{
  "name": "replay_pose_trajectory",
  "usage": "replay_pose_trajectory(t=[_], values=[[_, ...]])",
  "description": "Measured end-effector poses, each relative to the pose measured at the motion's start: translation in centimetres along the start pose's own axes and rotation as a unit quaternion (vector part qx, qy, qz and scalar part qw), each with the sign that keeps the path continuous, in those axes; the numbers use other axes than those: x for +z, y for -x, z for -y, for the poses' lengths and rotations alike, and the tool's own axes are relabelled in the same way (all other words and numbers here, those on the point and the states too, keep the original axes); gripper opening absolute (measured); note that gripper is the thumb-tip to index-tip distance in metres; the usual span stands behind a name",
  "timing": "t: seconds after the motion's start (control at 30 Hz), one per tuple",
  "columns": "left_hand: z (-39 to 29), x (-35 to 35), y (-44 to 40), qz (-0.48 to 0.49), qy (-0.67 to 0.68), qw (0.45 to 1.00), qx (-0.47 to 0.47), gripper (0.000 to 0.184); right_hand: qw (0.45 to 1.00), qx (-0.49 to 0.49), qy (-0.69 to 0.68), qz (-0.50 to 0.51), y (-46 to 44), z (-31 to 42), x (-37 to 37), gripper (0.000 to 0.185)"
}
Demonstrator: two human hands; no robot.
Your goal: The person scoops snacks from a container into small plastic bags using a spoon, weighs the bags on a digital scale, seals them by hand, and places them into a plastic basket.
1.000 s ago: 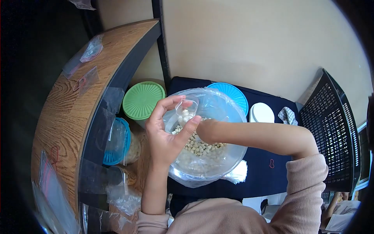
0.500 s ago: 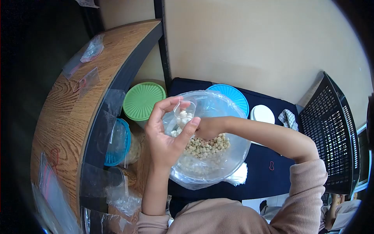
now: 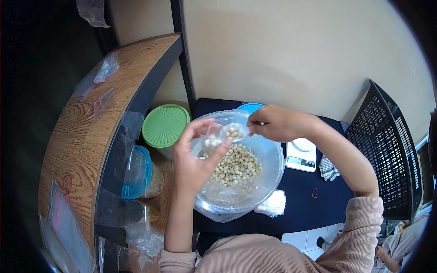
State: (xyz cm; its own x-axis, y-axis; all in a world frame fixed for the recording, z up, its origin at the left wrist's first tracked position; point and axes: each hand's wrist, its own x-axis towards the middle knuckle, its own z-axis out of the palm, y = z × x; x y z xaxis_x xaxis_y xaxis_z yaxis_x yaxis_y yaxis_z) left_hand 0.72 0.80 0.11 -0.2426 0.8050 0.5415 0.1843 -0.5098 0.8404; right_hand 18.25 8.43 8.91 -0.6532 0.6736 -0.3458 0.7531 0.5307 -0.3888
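My left hand (image 3: 193,154) is curled around a small clear plastic cup (image 3: 210,133) with whitish pieces in it. Pinched in my right hand (image 3: 273,123) is a small whitish spoon (image 3: 243,130), heaped with pale pieces and held at the cup's mouth. Both are above a large translucent tub (image 3: 278,170) lined with clear plastic. Inside the tub lies a heap of small beige nuggets (image 3: 236,166). My fingers partly hide the cup and the spoon's handle.
A green-lidded container (image 3: 166,125) and a blue-lidded one (image 3: 138,173) stand left of the tub. To the right are a white digital scale (image 3: 301,161), a checked cloth (image 3: 327,168), a red rubber band (image 3: 314,193) and a black crate (image 3: 387,150). Plastic bags (image 3: 272,203) lie in front.
My right hand has come up out of the tub and moved right, bringing a loaded spoon to the cup. My left hand stays nearly in place. The scale now shows more fully.
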Motion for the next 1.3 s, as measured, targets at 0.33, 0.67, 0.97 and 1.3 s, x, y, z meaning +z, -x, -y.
replay_pose_trajectory(t=[0.33, 0.67, 0.97, 1.3], values=[[-0.2, 0.3, 0.1, 0.104, -0.122, 0.987, -0.020, 0.040, 0.997, 0.025, 0.010, -0.070, 2.9, 0.7, -3.0, 0.025], [0.0, 0.3, 0.2, 0.104, -0.163, 0.981, 0.009, 0.040, 0.990, 0.033, 0.124, -0.052, 2.1, 2.7, -2.1, 0.024], [0.0, 0.3, 0.2, 0.100, -0.170, 0.980, 0.002, 0.041, 0.991, 0.025, 0.106, -0.076, 2.4, 1.9, -2.0, 0.024], [0.0, 0.3, 0.2, 0.062, -0.153, 0.986, 0.004, 0.038, 0.994, 0.040, 0.029, -0.093, 2.7, 0.4, -1.8, 0.022]])
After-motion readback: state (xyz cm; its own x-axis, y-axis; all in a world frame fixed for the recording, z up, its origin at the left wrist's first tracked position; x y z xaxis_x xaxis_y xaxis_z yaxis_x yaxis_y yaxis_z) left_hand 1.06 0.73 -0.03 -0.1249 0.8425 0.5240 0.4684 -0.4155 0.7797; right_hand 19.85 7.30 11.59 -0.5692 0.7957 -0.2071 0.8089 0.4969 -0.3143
